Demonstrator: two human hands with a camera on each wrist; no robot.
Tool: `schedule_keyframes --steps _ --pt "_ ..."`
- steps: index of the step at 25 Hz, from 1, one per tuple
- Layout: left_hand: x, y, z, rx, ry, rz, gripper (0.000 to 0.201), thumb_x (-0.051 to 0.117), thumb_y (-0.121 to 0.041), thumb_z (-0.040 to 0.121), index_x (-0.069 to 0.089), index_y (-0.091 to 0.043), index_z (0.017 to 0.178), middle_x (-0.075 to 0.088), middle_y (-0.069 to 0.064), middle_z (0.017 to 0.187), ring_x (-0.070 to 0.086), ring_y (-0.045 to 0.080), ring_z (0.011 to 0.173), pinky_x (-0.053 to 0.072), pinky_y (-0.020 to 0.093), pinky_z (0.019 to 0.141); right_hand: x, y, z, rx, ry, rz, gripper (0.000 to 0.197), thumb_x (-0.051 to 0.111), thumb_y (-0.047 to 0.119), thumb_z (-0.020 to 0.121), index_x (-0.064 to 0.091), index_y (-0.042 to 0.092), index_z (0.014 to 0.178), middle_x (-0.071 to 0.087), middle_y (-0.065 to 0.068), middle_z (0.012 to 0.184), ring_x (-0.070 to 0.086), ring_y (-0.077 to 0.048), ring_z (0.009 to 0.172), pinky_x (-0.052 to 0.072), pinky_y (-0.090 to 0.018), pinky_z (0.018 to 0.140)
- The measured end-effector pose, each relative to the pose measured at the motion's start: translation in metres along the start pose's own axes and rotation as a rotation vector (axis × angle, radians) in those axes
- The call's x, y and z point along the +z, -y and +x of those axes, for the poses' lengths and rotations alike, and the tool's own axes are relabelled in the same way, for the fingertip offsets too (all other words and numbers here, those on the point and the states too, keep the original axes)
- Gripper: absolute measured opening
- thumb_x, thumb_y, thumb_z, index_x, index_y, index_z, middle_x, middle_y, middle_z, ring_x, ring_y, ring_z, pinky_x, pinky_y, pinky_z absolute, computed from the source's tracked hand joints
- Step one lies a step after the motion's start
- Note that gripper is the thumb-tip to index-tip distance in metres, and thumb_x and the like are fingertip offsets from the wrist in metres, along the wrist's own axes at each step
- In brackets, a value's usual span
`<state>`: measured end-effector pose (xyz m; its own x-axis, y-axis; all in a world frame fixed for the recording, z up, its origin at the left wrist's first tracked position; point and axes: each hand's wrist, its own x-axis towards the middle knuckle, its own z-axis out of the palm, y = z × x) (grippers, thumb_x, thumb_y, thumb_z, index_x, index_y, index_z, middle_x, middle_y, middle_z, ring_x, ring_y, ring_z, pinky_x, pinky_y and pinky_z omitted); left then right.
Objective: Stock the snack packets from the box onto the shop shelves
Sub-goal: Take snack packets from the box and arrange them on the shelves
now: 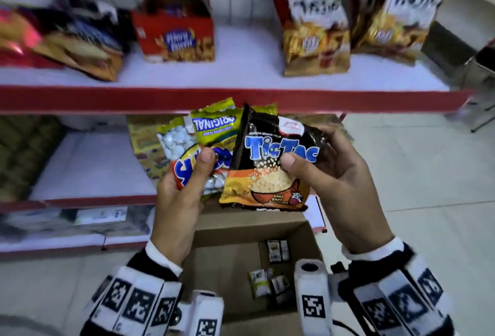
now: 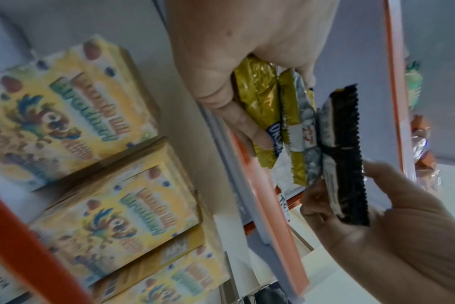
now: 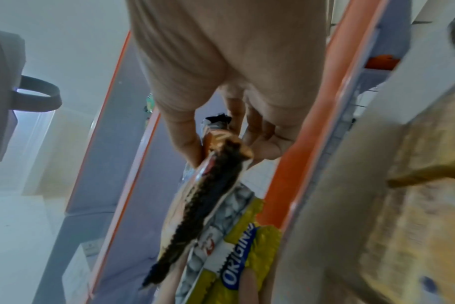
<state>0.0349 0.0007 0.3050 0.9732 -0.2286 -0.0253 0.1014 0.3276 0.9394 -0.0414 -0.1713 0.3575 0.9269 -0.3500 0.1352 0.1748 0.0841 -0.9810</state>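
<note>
The right hand (image 1: 340, 188) pinches a black-and-orange "Tic Tac" packet (image 1: 270, 167), thumb on its front and fingers behind. Just beside it, the left hand (image 1: 179, 201) grips 2 yellow-green "Original" peanut packets (image 1: 203, 132), fanned above its thumb, over the open cardboard box (image 1: 227, 260).

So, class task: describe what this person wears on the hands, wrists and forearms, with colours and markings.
Both hands, the left hand and the right hand, are bare, without gloves. White cuffs edge the black sleeves. Each forearm carries a band of white blocks printed with square black-and-white coded markers. A white, marker-tagged camera housing with a dark round lens sits at each wrist, and a black cable trails by the right one.
</note>
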Motion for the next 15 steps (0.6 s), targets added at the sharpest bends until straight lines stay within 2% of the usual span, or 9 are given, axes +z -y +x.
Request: schedule_keyframes --steps 2,4,6,9,12,15 --pt "0.021 -0.056 -0.01 0.034 0.001 0.03 0.053 0.075 -0.068 0.055 0.075 -0.029 0.09 0.076 -0.002 0.092 0.072 0.015 0.088 0.053 0.035 0.08 0.007 0.059 0.0 -0.011 -0.008 0.032 0.033 0.073 0.006 0.072 0.061 0.013 0.101 0.072 0.003 0.09 0.068 -0.01 0.084 0.056 -0.024 0.068" --pt "0.047 -0.114 -0.016 0.056 -0.009 0.076 0.053 0.072 -0.069 0.059 0.074 -0.027 0.092 0.076 -0.002 0.093 0.071 0.016 0.092 0.052 0.044 0.087 0.008 0.12 0.004 -0.041 -0.03 0.052 0.032 0.072 0.004 0.072 0.06 0.013 0.099 0.072 0.004 0.086 0.068 -0.008 0.08 0.054 -0.02 0.065" --pt "0.073 -0.167 -0.015 0.101 0.003 0.079 0.047 0.069 -0.063 0.067 0.073 -0.025 0.094 0.076 -0.002 0.095 0.07 0.016 0.094 0.049 0.049 0.094 0.009 0.176 0.01 -0.074 -0.029 0.054 0.032 0.072 0.009 0.07 0.059 0.013 0.099 0.072 0.005 0.084 0.068 -0.006 0.079 0.053 -0.017 0.063" --pt "0.115 -0.248 -0.017 0.186 0.037 0.062 0.04 0.07 -0.054 0.075 0.072 -0.021 0.098 0.075 -0.002 0.098 0.07 0.017 0.097 0.049 0.048 0.094 0.01 0.261 0.017 -0.15 -0.017 -0.002 0.031 0.075 0.011 0.072 0.06 0.019 0.097 0.071 0.009 0.085 0.067 -0.004 0.079 0.052 -0.017 0.062" --pt "0.143 -0.302 -0.022 0.264 0.086 0.05 0.057 0.065 -0.054 0.071 0.067 -0.013 0.111 0.074 0.001 0.102 0.069 0.018 0.099 0.051 0.044 0.09 0.011 0.322 0.019 -0.232 -0.002 -0.053 0.028 0.069 0.013 0.075 0.06 0.014 0.101 0.07 0.007 0.085 0.066 -0.005 0.078 0.052 -0.017 0.064" --pt "0.153 -0.332 -0.026 0.302 0.092 0.041 0.058 0.067 -0.058 0.067 0.069 -0.014 0.104 0.074 0.001 0.091 0.07 0.021 0.088 0.049 0.041 0.082 0.015 0.355 0.019 -0.284 0.022 -0.105 0.029 0.071 0.014 0.076 0.058 0.011 0.101 0.069 0.003 0.087 0.066 -0.007 0.079 0.054 -0.022 0.068"
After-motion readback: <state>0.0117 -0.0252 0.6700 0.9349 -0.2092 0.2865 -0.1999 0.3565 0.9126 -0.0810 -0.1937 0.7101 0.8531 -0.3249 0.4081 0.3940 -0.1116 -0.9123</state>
